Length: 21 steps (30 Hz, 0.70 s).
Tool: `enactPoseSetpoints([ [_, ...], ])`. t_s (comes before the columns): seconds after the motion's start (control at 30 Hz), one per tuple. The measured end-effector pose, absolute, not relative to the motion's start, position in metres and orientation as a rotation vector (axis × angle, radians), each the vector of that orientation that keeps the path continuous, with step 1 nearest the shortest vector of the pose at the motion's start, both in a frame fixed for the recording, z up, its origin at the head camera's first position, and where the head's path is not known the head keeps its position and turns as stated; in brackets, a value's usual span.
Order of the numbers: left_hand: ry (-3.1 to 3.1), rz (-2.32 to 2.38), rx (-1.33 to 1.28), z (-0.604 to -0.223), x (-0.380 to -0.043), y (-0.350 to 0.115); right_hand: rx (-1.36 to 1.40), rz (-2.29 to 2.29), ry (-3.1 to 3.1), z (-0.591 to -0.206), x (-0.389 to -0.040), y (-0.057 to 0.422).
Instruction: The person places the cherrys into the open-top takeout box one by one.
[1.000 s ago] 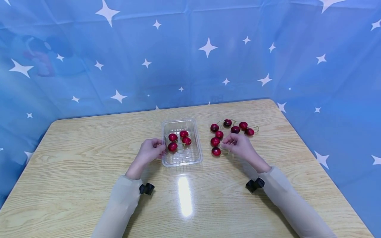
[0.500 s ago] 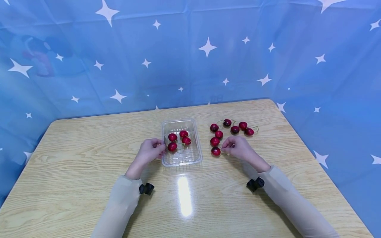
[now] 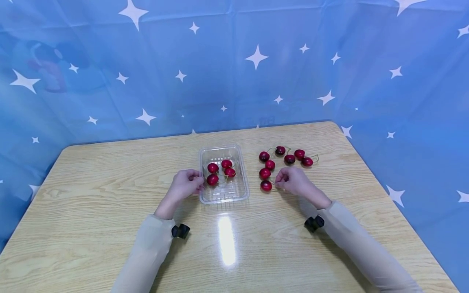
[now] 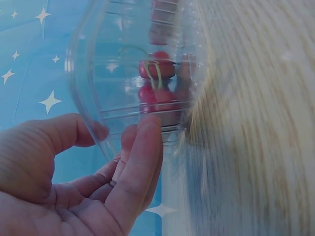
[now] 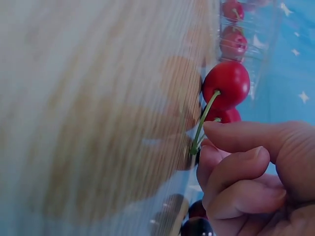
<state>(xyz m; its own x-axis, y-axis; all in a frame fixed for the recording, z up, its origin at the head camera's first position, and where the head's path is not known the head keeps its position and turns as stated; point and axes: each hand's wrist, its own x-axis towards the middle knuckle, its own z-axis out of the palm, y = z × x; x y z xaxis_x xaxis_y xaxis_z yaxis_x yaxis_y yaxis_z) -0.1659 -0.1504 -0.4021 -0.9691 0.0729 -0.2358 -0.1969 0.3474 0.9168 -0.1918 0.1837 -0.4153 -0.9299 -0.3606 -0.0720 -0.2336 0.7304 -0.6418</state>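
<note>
A clear plastic container [image 3: 234, 195] stands mid-table with several red cherries [image 3: 213, 180] in it. My left hand [image 3: 185, 184] grips its left side, thumb at the rim and fingers against the outside wall, as the left wrist view shows. To the right of the container, my right hand [image 3: 296, 181] is down at the table beside the nearest loose cherry [image 3: 266, 186]. In the right wrist view, thumb and forefinger come together at that cherry's green stem [image 5: 205, 115]. Another cherry [image 5: 225, 115] sits just behind it, partly hidden.
Several more loose cherries [image 3: 289, 159], some dark and with long stems, lie in a cluster beyond my right hand. The wooden table [image 3: 110, 183] reaches back to a blue curtain [image 3: 220, 61] with white stars.
My right hand has shifted slightly toward me, from beside the second-nearest cherry to the nearest cherry's stem, its fingertips closing together. The left hand and container hold their place.
</note>
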Motion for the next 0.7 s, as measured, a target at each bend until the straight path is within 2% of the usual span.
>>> enactPoseSetpoints([
  [0.3,2.372,1.663,-0.094,-0.4037,-0.1664,-0.1518,-0.633,-0.855,2.791,-0.4177,-0.1962,0.1847],
  [0.7,2.376,1.655,-0.102,-0.4047,-0.167,-0.1516,-0.613,-0.887,2.719,-0.4108,-0.1948,0.1875],
])
